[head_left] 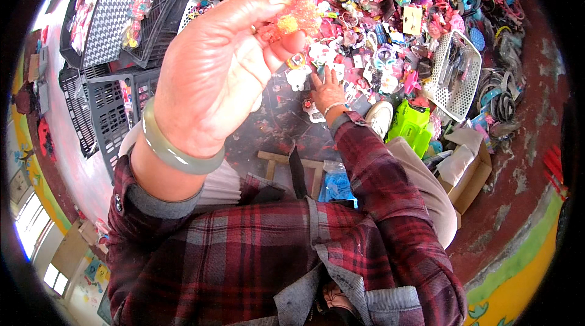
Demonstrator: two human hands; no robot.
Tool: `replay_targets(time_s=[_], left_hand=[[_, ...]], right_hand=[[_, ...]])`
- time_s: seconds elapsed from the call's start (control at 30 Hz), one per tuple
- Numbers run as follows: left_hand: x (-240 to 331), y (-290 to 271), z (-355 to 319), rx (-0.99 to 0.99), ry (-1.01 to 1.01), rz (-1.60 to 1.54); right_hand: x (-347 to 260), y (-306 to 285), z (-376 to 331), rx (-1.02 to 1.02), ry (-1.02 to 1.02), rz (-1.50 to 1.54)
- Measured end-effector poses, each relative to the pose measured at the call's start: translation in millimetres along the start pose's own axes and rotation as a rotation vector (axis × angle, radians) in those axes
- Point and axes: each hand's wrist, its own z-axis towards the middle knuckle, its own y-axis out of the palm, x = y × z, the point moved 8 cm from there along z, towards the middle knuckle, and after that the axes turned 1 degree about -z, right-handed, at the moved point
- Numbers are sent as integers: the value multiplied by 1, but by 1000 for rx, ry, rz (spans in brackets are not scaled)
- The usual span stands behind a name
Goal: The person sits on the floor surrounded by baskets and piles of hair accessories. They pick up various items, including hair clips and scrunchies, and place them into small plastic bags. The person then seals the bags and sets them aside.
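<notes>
Left hand (213, 76) up close, pinching a fuzzy orange-pink hair ornament (292, 18) between thumb and fingertips.
Right hand (328, 89) reaches far, fingers spread flat on the pile of hair accessories (390, 33); holds nothing visible. Black crates (103, 113) left, white basket (457, 76) right, cardboard box (469, 180) near right.

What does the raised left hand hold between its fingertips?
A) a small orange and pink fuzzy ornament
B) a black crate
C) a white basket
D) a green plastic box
A: the left hand pinches a small orange and pink fuzzy ornament at its fingertips, close to the camera.
</notes>
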Motion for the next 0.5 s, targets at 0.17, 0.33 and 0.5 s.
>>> replay_targets(time_s=[0.17, 0.33, 0.5], left_hand=[[-1, 1, 0, 32, 7, 20], [0, -2, -3, 36, 15, 4], [-2, 6, -1, 2, 14, 23]], right_hand=[[1, 2, 12, -144, 98, 57], [47, 0, 24, 30, 225, 304], [129, -9, 8, 496, 499, 869]])
